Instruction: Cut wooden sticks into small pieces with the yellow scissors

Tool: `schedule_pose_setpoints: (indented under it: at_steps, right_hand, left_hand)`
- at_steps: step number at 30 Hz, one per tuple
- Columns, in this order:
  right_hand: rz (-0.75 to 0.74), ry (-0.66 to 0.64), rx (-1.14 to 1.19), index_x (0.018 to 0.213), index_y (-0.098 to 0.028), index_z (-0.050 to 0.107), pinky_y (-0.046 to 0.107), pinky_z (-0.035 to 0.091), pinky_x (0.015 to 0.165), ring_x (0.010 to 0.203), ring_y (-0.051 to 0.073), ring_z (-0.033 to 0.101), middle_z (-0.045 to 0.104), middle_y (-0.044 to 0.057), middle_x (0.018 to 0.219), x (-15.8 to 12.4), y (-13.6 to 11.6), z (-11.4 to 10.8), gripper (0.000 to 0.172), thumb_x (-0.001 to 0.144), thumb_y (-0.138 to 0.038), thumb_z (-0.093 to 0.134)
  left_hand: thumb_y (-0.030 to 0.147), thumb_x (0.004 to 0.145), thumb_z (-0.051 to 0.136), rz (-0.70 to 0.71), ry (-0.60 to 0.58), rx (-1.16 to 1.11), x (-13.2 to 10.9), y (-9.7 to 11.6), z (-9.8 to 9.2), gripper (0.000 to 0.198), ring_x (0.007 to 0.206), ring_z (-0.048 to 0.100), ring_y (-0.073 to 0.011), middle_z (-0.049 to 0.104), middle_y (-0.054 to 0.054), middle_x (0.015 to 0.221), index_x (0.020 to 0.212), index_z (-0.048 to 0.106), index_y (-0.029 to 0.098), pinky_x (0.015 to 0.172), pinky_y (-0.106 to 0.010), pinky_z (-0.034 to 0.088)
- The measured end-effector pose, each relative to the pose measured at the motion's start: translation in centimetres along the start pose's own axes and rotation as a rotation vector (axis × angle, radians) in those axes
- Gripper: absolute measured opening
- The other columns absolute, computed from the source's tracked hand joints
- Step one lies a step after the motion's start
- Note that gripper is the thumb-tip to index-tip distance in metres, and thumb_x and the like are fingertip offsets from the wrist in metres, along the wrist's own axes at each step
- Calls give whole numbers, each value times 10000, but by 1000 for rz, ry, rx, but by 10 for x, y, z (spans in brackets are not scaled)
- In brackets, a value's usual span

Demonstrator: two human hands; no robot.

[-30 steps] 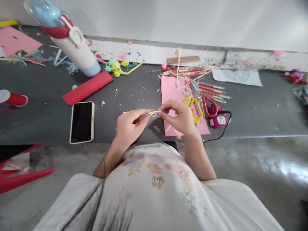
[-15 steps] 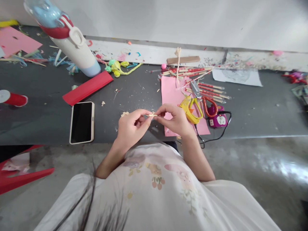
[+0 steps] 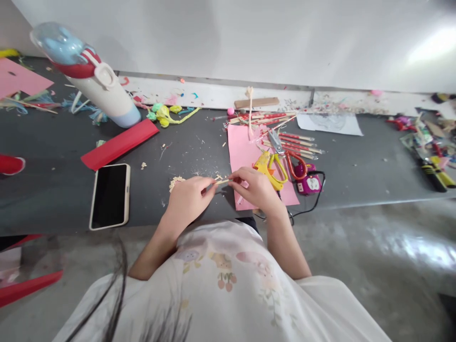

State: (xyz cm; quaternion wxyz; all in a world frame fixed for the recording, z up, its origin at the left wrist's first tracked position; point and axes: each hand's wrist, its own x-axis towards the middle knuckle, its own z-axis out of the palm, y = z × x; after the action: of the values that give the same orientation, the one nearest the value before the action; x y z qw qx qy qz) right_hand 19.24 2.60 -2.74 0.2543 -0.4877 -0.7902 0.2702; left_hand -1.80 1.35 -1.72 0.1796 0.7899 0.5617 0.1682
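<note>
A short, thin pale wooden stick (image 3: 223, 181) is held level between my two hands, just above the dark table. My left hand (image 3: 188, 199) pinches its left end between thumb and fingertips. At the other end, the thumb and forefinger of my right hand (image 3: 258, 190) close on the stick. A small heap of pale wooden bits (image 3: 175, 181) lies beside my left hand, and more crumbs are scattered beyond the fingertips. Under and behind my right hand is a pink sheet (image 3: 237, 147), bearing a yellow glue gun (image 3: 262, 165) and scissors (image 3: 275, 141).
Red-and-pale sticks (image 3: 299, 145) in clear wrapping lie behind the scissors. A purple device (image 3: 309, 184) with a black cable sits to the right. On the left are a phone (image 3: 110, 197), a red folded strip (image 3: 119, 145) and a tall bottle (image 3: 103, 90). Pliers (image 3: 436, 175) lie far right.
My hands have moved slightly apart, and more of the stick shows between the fingertips. The whole view has shifted, so the table items appear lower and further left.
</note>
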Motion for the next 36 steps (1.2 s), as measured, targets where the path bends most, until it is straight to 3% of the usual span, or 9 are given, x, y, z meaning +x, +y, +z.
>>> schedule_pose_setpoints:
  at_steps: [7,14,16,22,26,29,32,36]
  right_hand:
    - [97,87,-198,887,-196,645,295,461,686,792,183,639,705,44,860,-27,12,-27,117,930,-232,542]
    - [117,91,-333,895,-179,657,309,467,678,747,190,643,712,54,824,-55,25,-59,177,949,-272,516]
    - [82,61,-374,881,-178,658,307,462,650,720,190,640,706,56,799,-61,30,-73,195,951,-280,507]
    - [100,130,-524,883,-187,671,305,477,695,741,188,654,721,52,823,-82,49,-127,188,934,-262,506]
    - [262,126,-551,902,-204,685,295,442,636,701,186,642,710,44,797,-87,79,-162,219,920,-317,499]
    - [416,53,-663,893,-205,700,314,407,621,699,215,639,711,57,785,-81,114,-181,252,889,-338,486]
    - [498,-64,-736,923,-199,711,324,379,608,746,249,648,728,76,822,-68,148,-190,290,874,-356,472]
    - [481,-148,-728,949,-201,718,319,376,607,766,256,656,742,80,851,-49,176,-190,302,861,-360,477]
  left_hand:
    - [358,944,487,-68,-102,145,15,10,5,248,866,687,-197,749,0,962,1007,714,280,635,-287,385]
    - [372,962,431,-89,-182,229,30,25,15,300,859,681,-200,743,-20,972,1043,699,265,620,-292,372]
    - [378,964,419,-105,-207,256,34,30,16,309,845,678,-201,740,-21,972,1044,696,267,611,-292,363]
    - [349,961,402,-148,-223,345,45,39,23,303,857,676,-217,739,-23,973,1022,686,262,613,-297,349]
    - [348,960,388,-166,-199,396,51,43,29,308,840,674,-228,739,-37,963,1006,679,259,600,-297,328]
    - [364,959,382,-191,-189,415,55,46,33,317,814,673,-238,737,-43,923,1006,678,262,579,-298,299]
    - [380,952,389,-209,-179,432,57,50,35,318,792,674,-248,732,-47,893,1010,678,261,564,-299,277]
    - [382,951,385,-219,-164,440,59,55,38,325,790,676,-253,734,-51,886,1008,681,258,560,-299,281]
